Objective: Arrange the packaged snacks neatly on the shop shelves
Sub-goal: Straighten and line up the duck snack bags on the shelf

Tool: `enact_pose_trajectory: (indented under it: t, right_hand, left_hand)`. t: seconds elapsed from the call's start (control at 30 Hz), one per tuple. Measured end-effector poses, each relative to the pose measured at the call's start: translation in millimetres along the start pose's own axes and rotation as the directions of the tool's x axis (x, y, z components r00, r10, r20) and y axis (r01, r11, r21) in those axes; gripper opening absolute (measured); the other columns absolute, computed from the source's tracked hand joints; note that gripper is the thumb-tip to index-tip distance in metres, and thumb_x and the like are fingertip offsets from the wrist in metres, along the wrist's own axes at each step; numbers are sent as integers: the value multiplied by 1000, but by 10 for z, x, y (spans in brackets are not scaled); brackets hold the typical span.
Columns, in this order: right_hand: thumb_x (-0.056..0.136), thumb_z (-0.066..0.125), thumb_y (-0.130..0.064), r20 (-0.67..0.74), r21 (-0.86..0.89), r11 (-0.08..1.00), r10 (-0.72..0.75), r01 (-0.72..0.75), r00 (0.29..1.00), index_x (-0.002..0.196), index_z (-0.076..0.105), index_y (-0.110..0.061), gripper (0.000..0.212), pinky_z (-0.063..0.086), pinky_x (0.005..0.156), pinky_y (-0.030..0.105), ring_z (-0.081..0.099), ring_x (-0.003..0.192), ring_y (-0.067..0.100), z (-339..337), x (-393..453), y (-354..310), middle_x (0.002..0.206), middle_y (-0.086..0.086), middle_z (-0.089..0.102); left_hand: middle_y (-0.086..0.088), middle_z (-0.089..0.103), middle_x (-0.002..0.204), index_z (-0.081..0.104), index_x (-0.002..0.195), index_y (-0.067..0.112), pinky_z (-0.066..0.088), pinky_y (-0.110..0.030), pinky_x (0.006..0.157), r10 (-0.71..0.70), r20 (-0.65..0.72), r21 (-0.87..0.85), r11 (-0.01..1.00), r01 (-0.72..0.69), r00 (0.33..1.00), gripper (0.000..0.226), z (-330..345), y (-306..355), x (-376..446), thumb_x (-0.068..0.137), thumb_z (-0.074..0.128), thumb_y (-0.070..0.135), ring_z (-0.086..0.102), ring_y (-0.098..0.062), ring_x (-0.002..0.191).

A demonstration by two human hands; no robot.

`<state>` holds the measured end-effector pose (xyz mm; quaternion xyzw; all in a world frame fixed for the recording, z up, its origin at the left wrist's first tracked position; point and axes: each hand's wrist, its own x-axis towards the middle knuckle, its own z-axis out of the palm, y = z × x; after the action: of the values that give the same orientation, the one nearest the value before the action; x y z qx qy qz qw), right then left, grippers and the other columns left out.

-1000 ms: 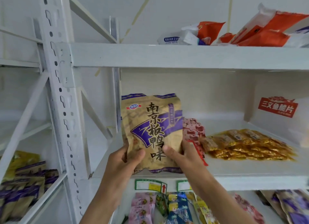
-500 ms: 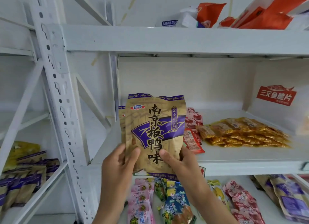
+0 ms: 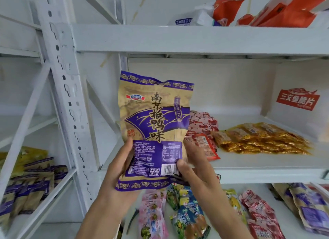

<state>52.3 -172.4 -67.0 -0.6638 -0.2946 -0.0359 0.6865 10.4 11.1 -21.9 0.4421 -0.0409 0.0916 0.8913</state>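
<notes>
1. Two forearms rose from the bottom edge of the frame, both bare to the wrist, with no sleeve showing.
2. The left hand [image 3: 117, 174], lower centre of the frame, wore no glove, ring or watch.
3. The right hand [image 3: 197, 169], just right of centre, was likewise ungloved, with short nails on its fingertips.

White slotted steel upright [image 3: 69, 103] stood left of the hands, diagonal braces [image 3: 23, 124] beside it. White shelf beam [image 3: 178, 39] ran above them, plain white wall [image 3: 222, 82] behind. Tape strips [image 3: 142, 3] on the upper wall. Lighting even, diffuse.
</notes>
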Motion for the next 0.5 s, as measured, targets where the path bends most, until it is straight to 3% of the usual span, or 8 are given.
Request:
enact_pose_trajectory:
  t: [0.07,0.13,0.23,0.33,0.5]
  right_hand:
    - [100,58,-35,63,129,987,87,-95,994,130,62,-30,31,59,80,20,73,109,9,41,35,-40,117,-10,77]
    - [100,55,-26,43,155,981,108,-114,993,126,66,-18,29,59,70,20,76,98,15,68,28,-48,111,1,79]
    - [100,57,-26,-16,157,980,129,-125,992,126,64,-13,29,58,59,23,77,85,20,77,-13,-85,105,6,80]
    - [98,58,-26,-41,141,980,150,-143,988,126,63,-13,31,57,57,22,77,86,20,81,-22,-56,105,6,80]
    - [95,60,-30,-52,200,963,195,-181,979,124,64,-16,33,57,55,23,76,86,21,111,-45,-76,106,6,80]
  left_hand:
    - [-8,78,117,84,104,25,64,-36,66,5,9,-27,1000,-4,1000,43,-50,-45,9,95,48,46,78,-20,90]
    - [-8,78,116,80,115,22,63,-35,65,6,2,-16,1000,-6,1000,46,-103,-62,34,94,49,48,77,-20,89]
    - [-11,78,107,74,120,17,61,-35,59,-49,-51,12,999,50,998,47,-214,-81,67,90,56,49,77,-21,78]
    - [-12,79,103,73,115,17,61,-35,59,-80,-85,86,992,87,993,46,-310,-72,78,85,59,49,77,-23,73]
    - [-13,79,110,78,109,22,57,-44,86,-72,-102,276,956,97,992,41,-376,-24,98,87,61,51,78,-30,88]
